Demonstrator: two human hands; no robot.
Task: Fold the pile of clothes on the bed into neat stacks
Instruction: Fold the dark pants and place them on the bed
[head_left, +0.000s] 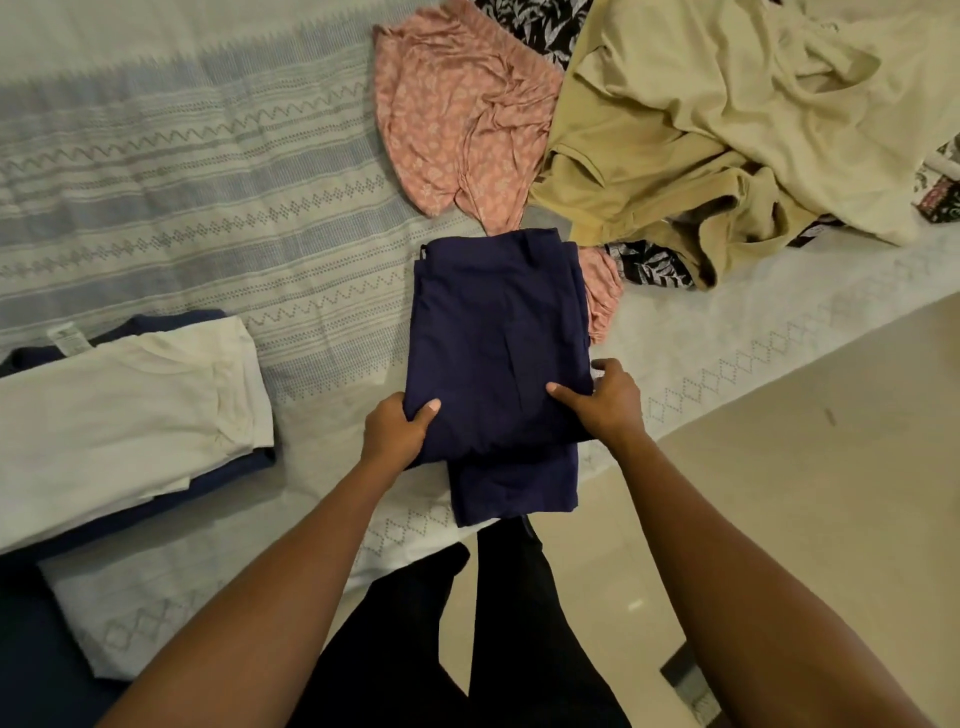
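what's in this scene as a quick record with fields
in work: navy garment, partly folded, flat on the bed cover
left hand: grips its near left corner, thumb on top
right hand: grips its near right edge
done stack: white garment on a dark blue garment, at left
unfolded pile: pink garment, beige garment, leaf-print garment, crumpled

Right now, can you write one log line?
folding navy cloth | left hand: grips it | right hand: grips it | white top: folded
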